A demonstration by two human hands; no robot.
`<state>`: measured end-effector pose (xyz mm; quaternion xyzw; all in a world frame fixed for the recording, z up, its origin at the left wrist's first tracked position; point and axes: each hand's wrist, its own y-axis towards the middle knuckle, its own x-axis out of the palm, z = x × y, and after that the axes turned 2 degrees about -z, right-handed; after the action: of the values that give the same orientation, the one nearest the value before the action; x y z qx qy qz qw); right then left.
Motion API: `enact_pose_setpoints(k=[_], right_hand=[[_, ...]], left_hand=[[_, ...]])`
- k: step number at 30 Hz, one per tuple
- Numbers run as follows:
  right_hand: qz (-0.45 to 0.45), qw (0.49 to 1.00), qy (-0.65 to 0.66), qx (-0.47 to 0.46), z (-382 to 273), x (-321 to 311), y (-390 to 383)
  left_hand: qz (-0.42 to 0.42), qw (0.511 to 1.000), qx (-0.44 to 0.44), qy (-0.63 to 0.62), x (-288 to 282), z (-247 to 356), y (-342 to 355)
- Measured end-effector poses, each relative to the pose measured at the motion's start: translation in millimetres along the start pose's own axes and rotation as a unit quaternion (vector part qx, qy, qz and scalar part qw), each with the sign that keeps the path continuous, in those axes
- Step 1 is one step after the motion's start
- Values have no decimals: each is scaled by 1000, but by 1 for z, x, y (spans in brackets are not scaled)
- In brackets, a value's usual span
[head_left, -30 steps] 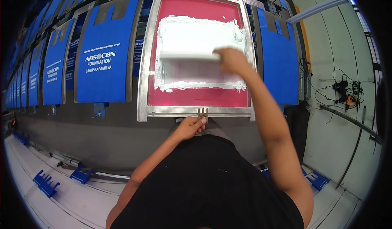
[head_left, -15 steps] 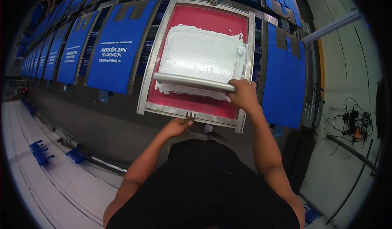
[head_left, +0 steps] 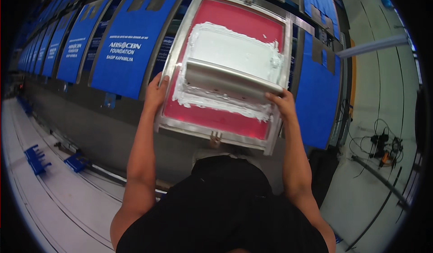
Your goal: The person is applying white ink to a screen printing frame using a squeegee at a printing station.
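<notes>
A screen printing frame (head_left: 284, 61) with a silver rim and red mesh (head_left: 243, 16) lies in front of me. White ink (head_left: 230, 47) coats most of the mesh, with thick ridges along its borders. Across the lower part of the ink lies a metal squeegee (head_left: 230, 81), tilted so its broad face shows. My right hand (head_left: 283, 104) grips the squeegee at its right end, thumb on top. My left hand (head_left: 156, 92) is closed round the left rail of the frame, beside the squeegee's left end. A pronged metal catch (head_left: 215, 139) sticks out from the near rail.
Blue fabric bags (head_left: 135, 41) with white print lie flat on boards in a row to the left. A plain blue bag (head_left: 315, 95) lies to the right. A pale post (head_left: 374, 48), tangled cables (head_left: 383, 140) and blue brackets (head_left: 37, 159) are around the floor.
My left hand has left the catch at the near rail and moved up to the frame's left rail. The squeegee has tilted, showing its face. My view has shifted slightly.
</notes>
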<state>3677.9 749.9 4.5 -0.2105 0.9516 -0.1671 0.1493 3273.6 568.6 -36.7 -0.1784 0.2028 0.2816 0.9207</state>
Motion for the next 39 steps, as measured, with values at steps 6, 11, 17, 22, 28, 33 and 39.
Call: enact_pose_setpoints(k=[6,11,17,22,28,33,39], right_hand=[[71,996,-49,-6,-22,-138,-82],[173,981,-91,-14,-11,-257,-163],[181,982,-45,-8,52,-342,-191],[162,986,-8,-33,67,-387,-165],[87,995,-8,-37,65,-377,-136],[24,998,6,-57,50,-285,-88],[-9,999,19,-27,16,-99,-45]], left_hand=[[-21,998,52,-42,90,57,-84],[-104,976,92,-169,191,107,-121],[-138,974,103,-146,260,145,-144],[-96,980,90,-147,304,165,-172],[-29,987,80,-133,291,159,-183],[10,985,57,-162,221,109,-150],[24,990,21,-134,75,24,-83]])
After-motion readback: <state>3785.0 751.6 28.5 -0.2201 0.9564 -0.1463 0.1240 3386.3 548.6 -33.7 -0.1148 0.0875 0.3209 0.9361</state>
